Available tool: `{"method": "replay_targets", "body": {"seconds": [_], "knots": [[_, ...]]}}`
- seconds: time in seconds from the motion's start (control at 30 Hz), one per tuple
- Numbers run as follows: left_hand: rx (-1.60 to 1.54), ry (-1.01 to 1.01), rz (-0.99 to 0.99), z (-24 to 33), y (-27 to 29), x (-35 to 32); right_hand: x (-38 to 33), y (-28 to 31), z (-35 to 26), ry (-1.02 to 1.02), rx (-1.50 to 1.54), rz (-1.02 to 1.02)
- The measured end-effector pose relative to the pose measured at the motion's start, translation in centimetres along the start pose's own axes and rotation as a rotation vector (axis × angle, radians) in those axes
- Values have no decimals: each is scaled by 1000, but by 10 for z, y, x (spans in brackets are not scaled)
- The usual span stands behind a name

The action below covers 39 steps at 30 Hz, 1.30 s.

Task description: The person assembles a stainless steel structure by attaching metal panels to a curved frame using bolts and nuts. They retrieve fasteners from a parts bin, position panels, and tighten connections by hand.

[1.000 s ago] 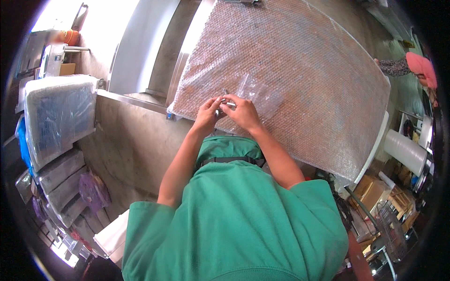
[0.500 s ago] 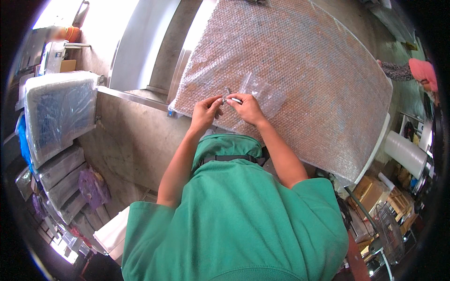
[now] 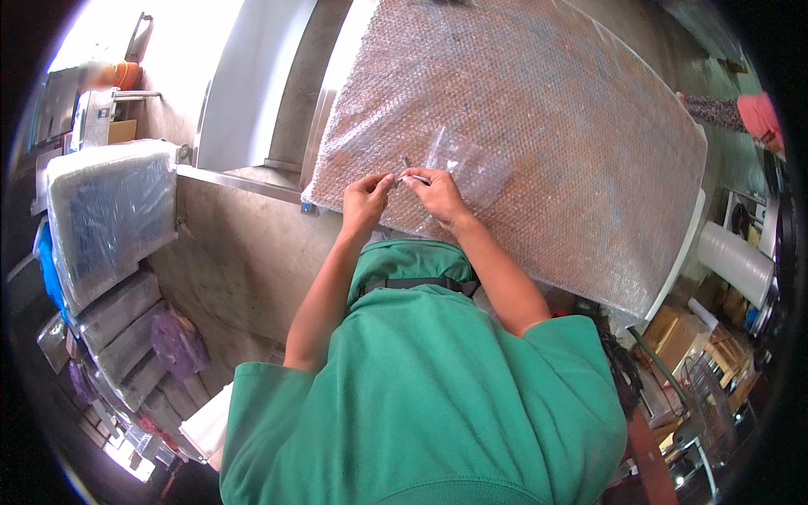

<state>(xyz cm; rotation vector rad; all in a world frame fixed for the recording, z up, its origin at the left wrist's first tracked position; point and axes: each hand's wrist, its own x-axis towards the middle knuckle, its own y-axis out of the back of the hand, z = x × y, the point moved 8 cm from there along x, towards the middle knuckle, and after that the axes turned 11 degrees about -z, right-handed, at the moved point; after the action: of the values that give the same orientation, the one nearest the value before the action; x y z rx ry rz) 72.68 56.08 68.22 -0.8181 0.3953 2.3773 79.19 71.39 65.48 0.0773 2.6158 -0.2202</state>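
Observation:
My left hand [image 3: 365,202] and my right hand [image 3: 441,199] meet fingertip to fingertip over the near edge of the bubble-wrapped surface [image 3: 539,143]. Thumb and index of the right pinch a small, slim metal piece [image 3: 418,178], too small to name. The left's fingers are pinched together at its other end; what they hold is mostly hidden. Just beyond the fingertips lies another small metal part [image 3: 406,161]. A clear plastic bag [image 3: 471,164] rests on the bubble wrap beside my right hand.
Bare metal panels [image 3: 252,84] lie at the far left. Film-wrapped boxy goods [image 3: 109,219] are stacked on the left, with a purple bundle [image 3: 178,345]. At right stand a roll of plastic wrap [image 3: 734,263] and cardboard [image 3: 677,337]. Another person's patterned sleeve [image 3: 714,111] reaches in at far right.
My fingertips have shifted slightly around the small metal piece, while both hands stay in nearly the same place. The view has moved a little.

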Motion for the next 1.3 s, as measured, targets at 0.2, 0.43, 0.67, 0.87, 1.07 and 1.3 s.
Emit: {"method": "replay_targets", "body": {"seconds": [0.2,0.43,0.67,0.87,1.07,1.3], "knots": [[407,-232,60,27,-5,-4,1,2,19,13,15,59],[652,-217,11,33,-12,10,-5,15,24,-35,-188,108],[875,-262,100,30,-14,20,-14,15,8,-52,-431,109],[691,-18,40,3,0,41,-14,4,-9,7,-524,89],[513,-15,126,-23,15,48,-9,8,-6,13,-500,117],[-482,165,-231,-41,3,26,-14,17,-8,11,-437,124]]}}
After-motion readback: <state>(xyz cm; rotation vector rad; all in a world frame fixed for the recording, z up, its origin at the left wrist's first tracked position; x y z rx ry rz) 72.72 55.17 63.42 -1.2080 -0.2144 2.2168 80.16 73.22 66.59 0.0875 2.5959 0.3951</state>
